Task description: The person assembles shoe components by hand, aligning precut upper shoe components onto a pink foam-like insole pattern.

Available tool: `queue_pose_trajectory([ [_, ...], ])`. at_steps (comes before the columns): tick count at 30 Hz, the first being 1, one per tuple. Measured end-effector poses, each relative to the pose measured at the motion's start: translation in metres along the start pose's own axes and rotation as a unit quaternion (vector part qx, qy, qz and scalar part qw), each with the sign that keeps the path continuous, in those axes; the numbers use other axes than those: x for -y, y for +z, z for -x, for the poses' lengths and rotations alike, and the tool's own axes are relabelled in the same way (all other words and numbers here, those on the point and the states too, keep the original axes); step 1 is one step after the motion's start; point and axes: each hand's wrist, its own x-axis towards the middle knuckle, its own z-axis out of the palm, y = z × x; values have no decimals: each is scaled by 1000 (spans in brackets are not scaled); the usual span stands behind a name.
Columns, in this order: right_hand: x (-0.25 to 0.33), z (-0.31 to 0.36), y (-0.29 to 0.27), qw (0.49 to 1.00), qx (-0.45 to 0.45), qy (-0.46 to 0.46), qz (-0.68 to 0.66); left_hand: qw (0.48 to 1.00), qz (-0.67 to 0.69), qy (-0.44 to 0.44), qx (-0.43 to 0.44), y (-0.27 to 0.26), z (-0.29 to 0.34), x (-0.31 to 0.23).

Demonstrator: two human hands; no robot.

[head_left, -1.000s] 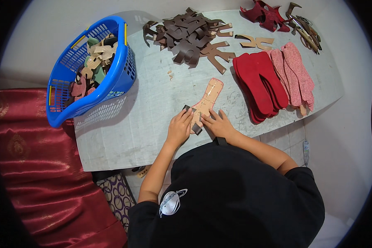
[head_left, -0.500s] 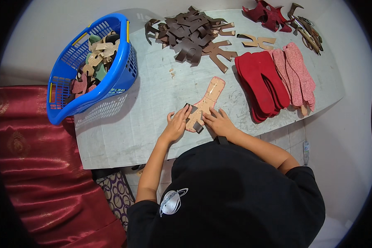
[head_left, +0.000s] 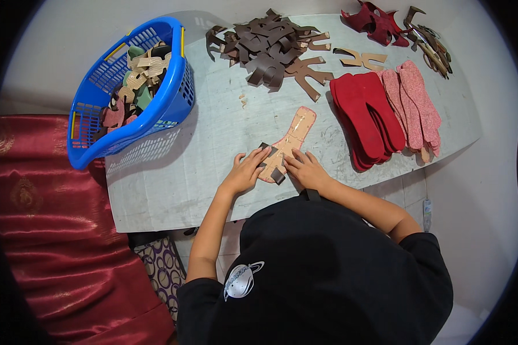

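A tan insole (head_left: 301,123) lies on the table in front of me, its narrow end pointing away and slightly right. Reddish marks run along its edge. Dark brown strap ends are folded over its wide near part; one strap end (head_left: 278,176) sticks up a little at the near edge. My left hand (head_left: 244,172) rests at the left side, fingers stretched out, fingertips pressing on a dark strap end. From the right, my right hand (head_left: 309,171) lies with spread fingers, its fingertips touching the insole. What lies beneath the fingertips is hidden.
A blue basket (head_left: 181,63) of cut pieces stands at the left. Dark brown straps (head_left: 265,49) are heaped at the back. Red soles (head_left: 357,109) and pink soles (head_left: 414,103) lie at the right. Beyond them are dark red straps (head_left: 374,26) and hand tools (head_left: 429,43).
The view has shifted slightly. Both hands stay at the insole, with the left fingertips still on the strap end; little else differs.
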Motion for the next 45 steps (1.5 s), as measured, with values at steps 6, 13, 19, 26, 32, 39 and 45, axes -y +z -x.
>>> queue_pose_trajectory([
  [6,-10,-2,4,994,-27,-98,34,989,-135,67,-16,-1,1,4],
  [13,-8,-1,-4,995,-36,-92,-4,981,-163,106,-16,2,-2,15],
  [19,-8,0,-2,996,-28,-88,5,980,-167,110,-10,2,-2,15],
  [26,-10,-3,0,994,-35,-99,40,988,-96,109,47,-6,-6,15],
  [32,-10,-2,4,994,-48,-100,-9,992,-69,98,29,-5,-6,12],
  [39,-9,-1,9,995,-25,-87,-39,971,-185,150,-15,-8,-10,10],
  [45,-3,-1,-1,995,-20,-75,59,975,-162,145,37,-20,-19,9],
])
